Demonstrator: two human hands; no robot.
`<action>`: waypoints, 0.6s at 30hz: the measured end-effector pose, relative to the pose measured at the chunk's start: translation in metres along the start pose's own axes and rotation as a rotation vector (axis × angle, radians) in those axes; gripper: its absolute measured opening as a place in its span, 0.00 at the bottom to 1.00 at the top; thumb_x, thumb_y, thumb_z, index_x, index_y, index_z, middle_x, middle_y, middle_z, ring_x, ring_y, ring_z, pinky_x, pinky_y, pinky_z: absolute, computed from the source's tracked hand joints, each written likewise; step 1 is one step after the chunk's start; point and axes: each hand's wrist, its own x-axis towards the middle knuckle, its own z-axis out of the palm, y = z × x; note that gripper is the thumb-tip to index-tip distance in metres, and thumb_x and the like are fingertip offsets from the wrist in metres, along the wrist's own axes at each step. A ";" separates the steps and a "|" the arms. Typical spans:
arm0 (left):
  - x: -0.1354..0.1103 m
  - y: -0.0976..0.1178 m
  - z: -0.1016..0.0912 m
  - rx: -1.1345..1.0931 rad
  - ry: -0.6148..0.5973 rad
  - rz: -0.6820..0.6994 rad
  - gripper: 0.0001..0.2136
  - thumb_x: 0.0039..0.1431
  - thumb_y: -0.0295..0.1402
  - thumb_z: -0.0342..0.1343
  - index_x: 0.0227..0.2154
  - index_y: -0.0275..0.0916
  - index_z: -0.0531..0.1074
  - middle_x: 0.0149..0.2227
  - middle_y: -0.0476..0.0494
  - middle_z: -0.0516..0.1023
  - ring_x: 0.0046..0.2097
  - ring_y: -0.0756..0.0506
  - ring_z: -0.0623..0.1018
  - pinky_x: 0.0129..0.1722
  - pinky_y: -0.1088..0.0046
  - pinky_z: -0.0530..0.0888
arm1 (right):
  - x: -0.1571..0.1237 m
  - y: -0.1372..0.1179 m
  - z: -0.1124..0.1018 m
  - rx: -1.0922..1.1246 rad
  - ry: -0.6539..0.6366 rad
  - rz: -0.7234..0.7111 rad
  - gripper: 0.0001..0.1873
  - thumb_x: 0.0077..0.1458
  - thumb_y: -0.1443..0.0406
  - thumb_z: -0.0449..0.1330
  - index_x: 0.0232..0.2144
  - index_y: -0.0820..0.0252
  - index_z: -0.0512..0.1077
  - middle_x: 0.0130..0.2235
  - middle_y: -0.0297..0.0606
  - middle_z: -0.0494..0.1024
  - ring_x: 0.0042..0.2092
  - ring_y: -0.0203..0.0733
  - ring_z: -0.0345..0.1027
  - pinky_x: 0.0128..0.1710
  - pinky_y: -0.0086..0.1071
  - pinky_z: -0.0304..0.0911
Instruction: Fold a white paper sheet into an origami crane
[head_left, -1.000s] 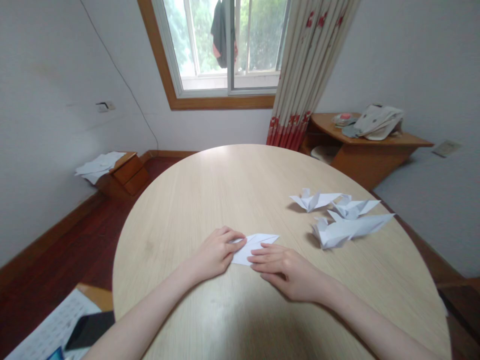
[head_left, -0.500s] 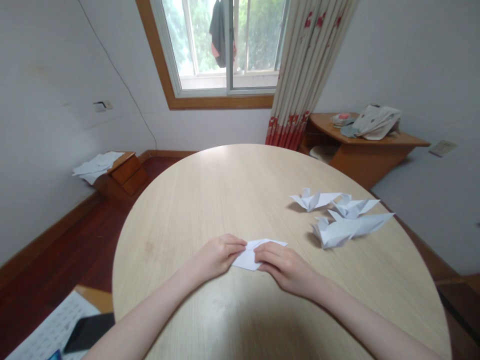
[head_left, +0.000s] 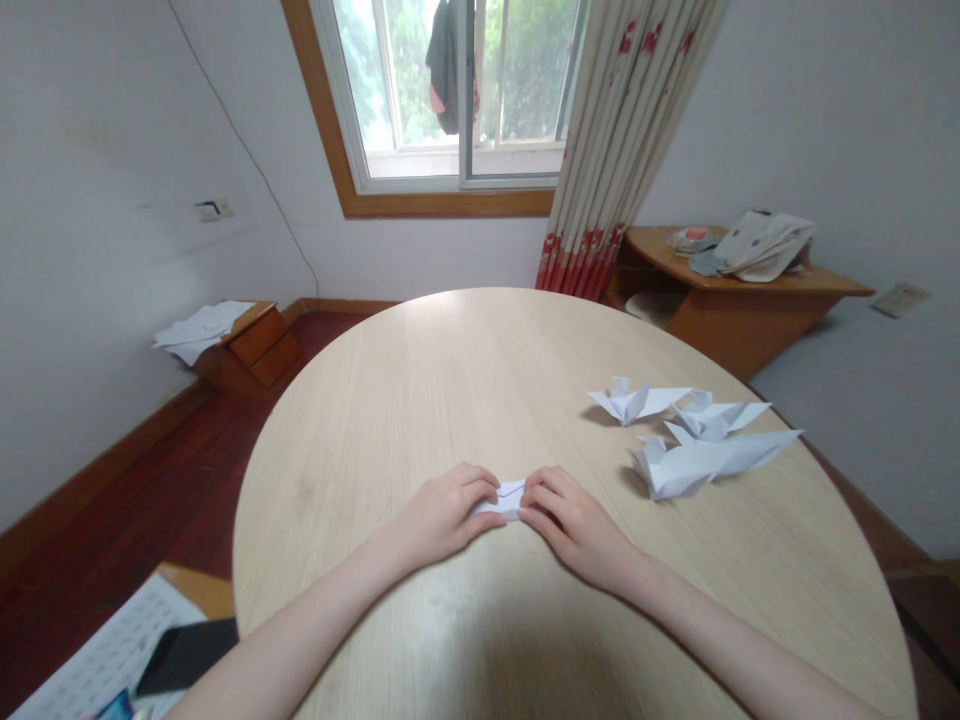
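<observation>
A small folded piece of white paper [head_left: 508, 498] lies on the round light-wood table [head_left: 465, 390], near its front edge. My left hand [head_left: 442, 515] has its fingers curled and pressed on the paper's left end. On the right end rests my right hand [head_left: 574, 520], also curled and pinching down. Most of the paper is hidden under the two hands, whose fingertips nearly touch in the middle.
Three folded white paper figures [head_left: 690, 435] lie on the table's right side. A wooden side table [head_left: 750, 295] with cloths stands at the back right, a low drawer unit [head_left: 251, 345] with papers at the left. A dark phone [head_left: 187, 655] lies on printed sheets at lower left.
My right hand has moved left over the paper and curled shut, folding its right point in. The visible paper has shrunk to a small strip between my hands.
</observation>
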 end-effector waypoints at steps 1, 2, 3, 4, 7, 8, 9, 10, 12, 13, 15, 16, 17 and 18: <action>0.000 0.001 0.000 -0.001 0.001 -0.006 0.08 0.63 0.37 0.53 0.37 0.38 0.72 0.44 0.42 0.75 0.47 0.44 0.74 0.48 0.66 0.71 | 0.000 -0.001 0.000 -0.007 -0.008 0.009 0.09 0.63 0.68 0.50 0.30 0.58 0.67 0.35 0.40 0.72 0.39 0.43 0.65 0.39 0.38 0.65; 0.000 0.001 0.000 -0.002 0.000 -0.012 0.07 0.64 0.36 0.53 0.35 0.37 0.71 0.44 0.43 0.75 0.47 0.44 0.74 0.47 0.67 0.71 | 0.000 -0.001 0.000 -0.017 -0.014 0.020 0.09 0.63 0.68 0.50 0.30 0.58 0.67 0.35 0.40 0.71 0.39 0.43 0.65 0.39 0.38 0.65; 0.001 0.002 0.000 -0.002 0.000 -0.018 0.07 0.64 0.35 0.53 0.33 0.37 0.71 0.44 0.43 0.75 0.46 0.45 0.74 0.47 0.67 0.72 | 0.000 -0.002 0.001 -0.031 -0.020 0.032 0.08 0.63 0.69 0.50 0.31 0.58 0.66 0.36 0.40 0.70 0.39 0.43 0.65 0.39 0.38 0.65; 0.001 0.002 0.000 -0.002 -0.002 -0.024 0.07 0.63 0.34 0.53 0.32 0.37 0.70 0.44 0.43 0.75 0.46 0.45 0.74 0.46 0.67 0.72 | 0.000 -0.003 0.002 -0.047 -0.025 0.046 0.08 0.62 0.69 0.50 0.31 0.58 0.66 0.36 0.40 0.70 0.40 0.44 0.64 0.39 0.38 0.65; 0.000 0.003 0.001 0.012 -0.011 -0.032 0.07 0.63 0.33 0.53 0.30 0.37 0.69 0.45 0.43 0.74 0.46 0.45 0.74 0.46 0.67 0.72 | -0.001 -0.002 0.005 -0.104 -0.029 0.090 0.07 0.62 0.69 0.51 0.31 0.58 0.65 0.37 0.41 0.69 0.40 0.44 0.64 0.38 0.38 0.65; 0.000 0.003 0.002 0.024 -0.016 -0.033 0.07 0.64 0.33 0.53 0.30 0.36 0.69 0.45 0.42 0.73 0.46 0.45 0.74 0.46 0.67 0.72 | -0.001 -0.002 0.006 -0.125 -0.027 0.101 0.07 0.61 0.69 0.51 0.31 0.58 0.65 0.37 0.41 0.69 0.40 0.44 0.64 0.38 0.37 0.65; -0.001 0.003 0.004 0.039 -0.017 -0.034 0.07 0.64 0.32 0.52 0.31 0.36 0.69 0.46 0.41 0.72 0.46 0.45 0.74 0.45 0.67 0.72 | -0.001 -0.001 0.007 -0.147 -0.023 0.109 0.07 0.61 0.69 0.52 0.30 0.58 0.65 0.37 0.40 0.69 0.40 0.44 0.64 0.38 0.37 0.65; -0.001 0.004 0.005 0.056 -0.016 -0.034 0.07 0.64 0.32 0.52 0.31 0.36 0.70 0.46 0.41 0.72 0.46 0.45 0.73 0.45 0.67 0.73 | 0.000 -0.001 0.009 -0.170 -0.019 0.115 0.06 0.61 0.69 0.52 0.30 0.58 0.65 0.37 0.40 0.69 0.39 0.44 0.64 0.38 0.37 0.65; -0.001 0.005 0.008 0.092 -0.003 -0.038 0.07 0.64 0.30 0.51 0.32 0.36 0.70 0.46 0.40 0.71 0.47 0.44 0.73 0.46 0.66 0.72 | 0.000 0.000 0.011 -0.214 -0.014 0.126 0.06 0.61 0.69 0.52 0.30 0.58 0.65 0.36 0.40 0.69 0.39 0.44 0.64 0.37 0.37 0.64; 0.000 0.007 0.009 0.111 0.009 -0.042 0.07 0.64 0.30 0.50 0.31 0.35 0.70 0.46 0.40 0.71 0.47 0.43 0.72 0.46 0.65 0.72 | 0.000 0.000 0.012 -0.231 -0.014 0.132 0.06 0.61 0.69 0.52 0.30 0.58 0.65 0.35 0.40 0.69 0.38 0.44 0.64 0.37 0.37 0.64; 0.000 0.009 0.011 0.151 0.034 -0.053 0.07 0.64 0.30 0.50 0.31 0.35 0.70 0.45 0.39 0.72 0.47 0.43 0.71 0.47 0.63 0.71 | 0.001 -0.001 0.014 -0.258 -0.015 0.147 0.06 0.61 0.68 0.52 0.30 0.58 0.65 0.35 0.40 0.69 0.37 0.44 0.64 0.35 0.36 0.64; 0.001 0.010 0.012 0.172 0.042 -0.058 0.08 0.64 0.30 0.50 0.31 0.35 0.70 0.44 0.39 0.72 0.46 0.42 0.71 0.46 0.62 0.71 | 0.001 -0.001 0.014 -0.268 -0.016 0.156 0.07 0.61 0.67 0.52 0.30 0.58 0.65 0.34 0.40 0.69 0.36 0.43 0.64 0.35 0.36 0.63; 0.001 0.011 0.012 0.194 0.046 -0.060 0.08 0.64 0.31 0.50 0.31 0.35 0.70 0.44 0.39 0.72 0.46 0.42 0.71 0.46 0.61 0.71 | 0.002 -0.002 0.015 -0.277 -0.019 0.165 0.07 0.61 0.67 0.52 0.30 0.58 0.65 0.34 0.40 0.69 0.35 0.43 0.64 0.34 0.36 0.63; 0.001 0.012 0.012 0.214 0.046 -0.062 0.07 0.64 0.31 0.50 0.31 0.36 0.70 0.44 0.39 0.72 0.45 0.41 0.71 0.45 0.61 0.70 | 0.002 -0.003 0.015 -0.287 -0.023 0.175 0.06 0.60 0.67 0.53 0.30 0.59 0.65 0.34 0.40 0.69 0.34 0.43 0.64 0.33 0.36 0.62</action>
